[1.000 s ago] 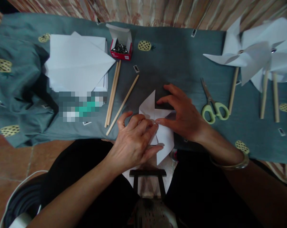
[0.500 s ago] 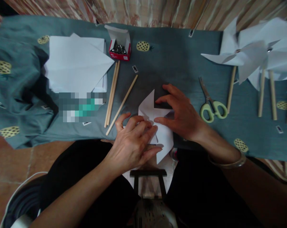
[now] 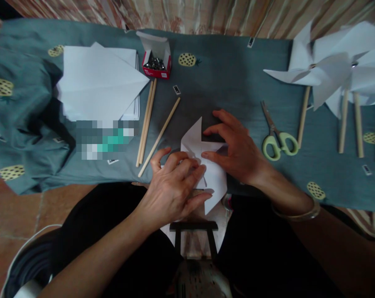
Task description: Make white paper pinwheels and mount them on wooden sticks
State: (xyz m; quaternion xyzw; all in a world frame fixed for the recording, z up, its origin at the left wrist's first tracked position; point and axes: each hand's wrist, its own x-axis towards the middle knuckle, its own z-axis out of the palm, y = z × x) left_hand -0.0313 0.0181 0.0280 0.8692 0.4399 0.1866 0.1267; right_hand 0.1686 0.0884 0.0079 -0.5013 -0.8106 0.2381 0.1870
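A partly folded white paper pinwheel [image 3: 216, 178] lies at the table's near edge, its lower point reaching past that edge. My left hand [image 3: 175, 178] covers its left part, with bent fingers pressing folded paper down near the middle. My right hand [image 3: 237, 149] rests over the right side. Its thumb touches the paper close to the centre, while the other fingers are spread apart from the thumb, curving above the cloth. Whatever lies under the left fingertips is hidden. A single wooden stick [image 3: 160, 136] lies just left of the pinwheel.
Two more sticks [image 3: 146, 124] lie side by side. Behind them are an open red box [image 3: 156, 72] of small metal pieces and a white paper stack [image 3: 100, 82]. Green-handled scissors [image 3: 276, 138] lie right. Finished-looking pinwheels [image 3: 333, 62] on sticks fill the far right. A green item [image 3: 112, 140] is pixelated.
Both hands and the paper pinwheel keep the same positions. Only the camera view has shifted very slightly.
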